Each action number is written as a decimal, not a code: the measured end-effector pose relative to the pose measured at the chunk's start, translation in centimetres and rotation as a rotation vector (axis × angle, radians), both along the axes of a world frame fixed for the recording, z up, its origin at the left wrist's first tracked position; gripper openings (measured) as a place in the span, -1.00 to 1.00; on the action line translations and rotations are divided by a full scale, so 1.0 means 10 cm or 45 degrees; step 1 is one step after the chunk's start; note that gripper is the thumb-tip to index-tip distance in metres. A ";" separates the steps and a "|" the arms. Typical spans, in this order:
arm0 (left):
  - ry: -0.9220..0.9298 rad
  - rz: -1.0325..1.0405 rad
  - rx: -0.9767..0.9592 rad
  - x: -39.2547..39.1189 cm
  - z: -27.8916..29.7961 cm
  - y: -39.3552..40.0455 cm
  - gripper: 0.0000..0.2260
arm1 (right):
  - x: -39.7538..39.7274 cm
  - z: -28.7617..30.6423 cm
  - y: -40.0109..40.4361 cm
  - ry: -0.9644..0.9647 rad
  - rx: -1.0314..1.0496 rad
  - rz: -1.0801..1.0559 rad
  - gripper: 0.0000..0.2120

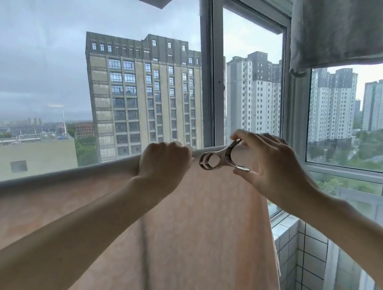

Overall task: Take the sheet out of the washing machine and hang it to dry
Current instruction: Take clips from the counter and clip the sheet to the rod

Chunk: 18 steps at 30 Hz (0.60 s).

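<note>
A: Where's the sheet (199, 230)?

B: Centre to lower frame, peach, draped over the rail (36, 180). Left hand (164, 163) curls over the fold on top of the rail. Right hand (272, 166) pinches a metal clip (220, 159) by its handles, jaws apart, just right of the left hand.

A: Handling?

B: Soft, limp, probably damp and heavy, could slide. Grip at the rail fold.

A: Any labels?

B: None readable.

1. Large windows (132, 70) with a grey frame (212, 75) show tower blocks (143, 95) under overcast sky.
2. White tiled wall (301, 259) below the sill, right.
3. Grey cloth (359, 30) hangs upper right.
</note>
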<state>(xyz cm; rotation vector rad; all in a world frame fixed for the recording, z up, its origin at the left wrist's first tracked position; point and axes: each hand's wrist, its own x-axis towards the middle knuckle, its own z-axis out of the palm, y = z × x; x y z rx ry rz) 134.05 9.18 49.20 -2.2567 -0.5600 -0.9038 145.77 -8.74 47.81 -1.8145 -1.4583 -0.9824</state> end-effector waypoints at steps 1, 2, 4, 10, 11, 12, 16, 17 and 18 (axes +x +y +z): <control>0.008 0.006 0.017 0.02 0.00 -0.02 -0.73 | 0.02 0.06 0.03 -0.043 -0.004 -0.031 -0.34; 0.015 0.003 0.028 0.02 0.01 -0.03 -0.72 | 0.04 0.12 0.04 -0.084 -0.008 -0.064 -0.34; 0.028 -0.002 0.034 0.02 0.01 -0.03 -0.73 | 0.07 0.23 0.08 -0.128 -0.027 -0.115 -0.34; 0.012 0.010 0.095 0.00 -0.01 -0.02 -0.84 | 0.16 0.47 0.25 -0.161 -0.108 -0.168 -0.44; 0.020 0.021 0.092 0.00 -0.02 -0.03 -0.88 | 0.16 0.49 0.29 -0.162 -0.139 -0.169 -0.46; 0.037 0.041 0.082 0.00 -0.02 -0.03 -0.91 | 0.15 0.51 0.32 -0.173 -0.161 -0.175 -0.46; 0.033 0.081 0.136 -0.01 -0.03 -0.03 -0.89 | 0.12 0.64 0.42 -0.182 -0.195 -0.175 -0.44; 0.024 0.068 0.148 -0.01 -0.04 -0.02 -0.89 | 0.10 0.67 0.43 -0.179 -0.221 -0.180 -0.44; 0.013 0.055 0.161 0.00 -0.04 -0.02 -0.89 | 0.09 0.70 0.45 -0.180 -0.255 -0.188 -0.44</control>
